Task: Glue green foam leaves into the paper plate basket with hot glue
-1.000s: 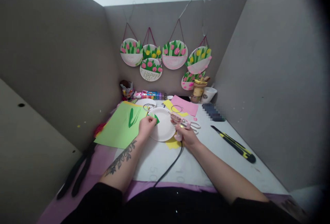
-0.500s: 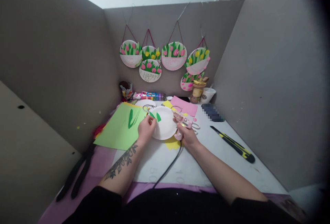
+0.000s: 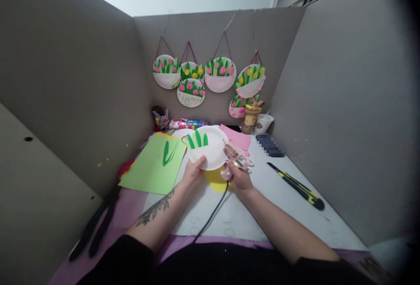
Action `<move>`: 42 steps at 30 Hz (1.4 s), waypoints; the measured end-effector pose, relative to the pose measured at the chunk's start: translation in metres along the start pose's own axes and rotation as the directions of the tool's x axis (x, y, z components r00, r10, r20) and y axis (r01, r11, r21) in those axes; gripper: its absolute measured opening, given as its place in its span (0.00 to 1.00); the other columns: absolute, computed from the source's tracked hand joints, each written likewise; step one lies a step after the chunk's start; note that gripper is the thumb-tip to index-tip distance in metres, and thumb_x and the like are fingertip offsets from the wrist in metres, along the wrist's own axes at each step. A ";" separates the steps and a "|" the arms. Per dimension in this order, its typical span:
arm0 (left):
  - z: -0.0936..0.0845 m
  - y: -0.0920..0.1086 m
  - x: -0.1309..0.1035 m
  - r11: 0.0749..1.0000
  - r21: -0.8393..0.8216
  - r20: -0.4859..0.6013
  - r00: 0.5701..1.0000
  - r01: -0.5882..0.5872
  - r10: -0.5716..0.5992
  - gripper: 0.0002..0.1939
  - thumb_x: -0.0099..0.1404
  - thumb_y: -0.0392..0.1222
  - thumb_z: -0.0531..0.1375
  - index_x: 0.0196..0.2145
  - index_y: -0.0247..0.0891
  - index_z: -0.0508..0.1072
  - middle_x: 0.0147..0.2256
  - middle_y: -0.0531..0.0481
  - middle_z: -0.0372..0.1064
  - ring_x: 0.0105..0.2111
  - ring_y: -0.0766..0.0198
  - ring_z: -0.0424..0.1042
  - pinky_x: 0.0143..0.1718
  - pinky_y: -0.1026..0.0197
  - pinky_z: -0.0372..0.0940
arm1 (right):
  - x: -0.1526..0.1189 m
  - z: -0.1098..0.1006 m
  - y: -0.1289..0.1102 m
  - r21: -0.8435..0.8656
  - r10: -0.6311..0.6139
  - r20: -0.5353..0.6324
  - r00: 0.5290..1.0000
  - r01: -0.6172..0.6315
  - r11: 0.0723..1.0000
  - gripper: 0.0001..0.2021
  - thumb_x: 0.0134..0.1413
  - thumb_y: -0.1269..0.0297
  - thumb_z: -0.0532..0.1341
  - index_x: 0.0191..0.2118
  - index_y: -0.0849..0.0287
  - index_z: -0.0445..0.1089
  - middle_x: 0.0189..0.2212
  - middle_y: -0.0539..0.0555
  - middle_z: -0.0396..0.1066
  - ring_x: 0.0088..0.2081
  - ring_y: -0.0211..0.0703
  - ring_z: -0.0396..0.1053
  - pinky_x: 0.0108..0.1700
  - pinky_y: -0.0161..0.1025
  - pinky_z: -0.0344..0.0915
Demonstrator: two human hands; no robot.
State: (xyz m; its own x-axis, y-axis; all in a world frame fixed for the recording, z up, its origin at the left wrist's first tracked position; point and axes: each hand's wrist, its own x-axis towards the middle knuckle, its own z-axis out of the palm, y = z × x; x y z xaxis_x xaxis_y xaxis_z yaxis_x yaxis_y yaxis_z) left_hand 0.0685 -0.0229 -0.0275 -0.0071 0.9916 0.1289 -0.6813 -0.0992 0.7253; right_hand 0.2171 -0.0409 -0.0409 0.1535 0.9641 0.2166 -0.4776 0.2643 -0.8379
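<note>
My left hand [image 3: 195, 171] is closed on the lower left rim of a white paper plate [image 3: 216, 151], its thumb on top. The plate is raised and tilted. Several green paper leaves [image 3: 198, 138] stand side by side on its left part, dark ones against lighter green. In my right hand [image 3: 241, 178] is a pink glue gun [image 3: 234, 153], with its black cord [image 3: 213, 211] running down towards me. The gun's front end is by the plate's right edge; I cannot tell whether they touch. Beneath the plate lies yellow paper [image 3: 216, 181].
Light green paper sheets [image 3: 147, 162] with dark green cutouts [image 3: 166, 153] lie at the left. Pink paper [image 3: 238, 137] sits behind the plate. A box cutter [image 3: 297, 186] and a blurred phone [image 3: 271, 146] are at the right. Finished flower plates [image 3: 220, 81] hang on the grey back panel.
My left hand has gone from pinching at the leaves to gripping the plate's rim. The plate has been lifted and tilted, showing the leaves in a row. The glue gun stays in my right hand.
</note>
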 end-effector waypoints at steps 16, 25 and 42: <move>-0.013 0.008 0.012 0.978 0.130 -0.110 0.978 -0.161 0.175 0.37 0.42 0.42 0.74 0.51 0.35 0.70 0.51 0.38 0.72 0.50 0.50 0.72 0.53 0.50 0.65 | -0.008 0.010 -0.008 0.063 -0.017 0.252 0.968 0.002 0.998 0.27 0.48 0.57 0.70 0.56 0.50 0.69 0.58 0.55 0.68 0.60 0.52 0.65 0.58 0.48 0.68; -0.013 0.024 0.012 0.990 0.137 -0.224 0.975 0.029 0.002 0.20 0.49 0.49 0.70 0.37 0.36 0.75 0.39 0.47 0.75 0.37 0.63 0.73 0.38 0.63 0.66 | 0.003 0.005 -0.017 0.233 0.030 0.021 0.999 -0.034 0.972 0.22 0.44 0.63 0.71 0.48 0.50 0.73 0.48 0.51 0.76 0.49 0.48 0.74 0.44 0.43 0.76; -0.025 0.035 0.009 0.775 0.626 -0.082 0.981 -0.087 0.176 0.12 0.54 0.48 0.63 0.25 0.35 0.73 0.22 0.53 0.65 0.24 0.68 0.63 0.30 0.65 0.61 | 0.021 -0.008 -0.013 0.370 0.177 0.039 0.984 -0.178 0.912 0.13 0.44 0.62 0.68 0.39 0.53 0.73 0.37 0.51 0.78 0.40 0.47 0.76 0.48 0.49 0.72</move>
State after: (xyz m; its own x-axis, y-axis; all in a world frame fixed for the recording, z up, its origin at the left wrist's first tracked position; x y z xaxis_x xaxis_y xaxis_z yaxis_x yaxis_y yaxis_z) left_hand 0.0267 -0.0152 -0.0181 -0.1872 0.9620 0.1988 -0.0690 -0.2148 0.9742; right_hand 0.2336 -0.0243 -0.0298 0.0330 0.9959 0.0846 -0.7831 0.0784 -0.6169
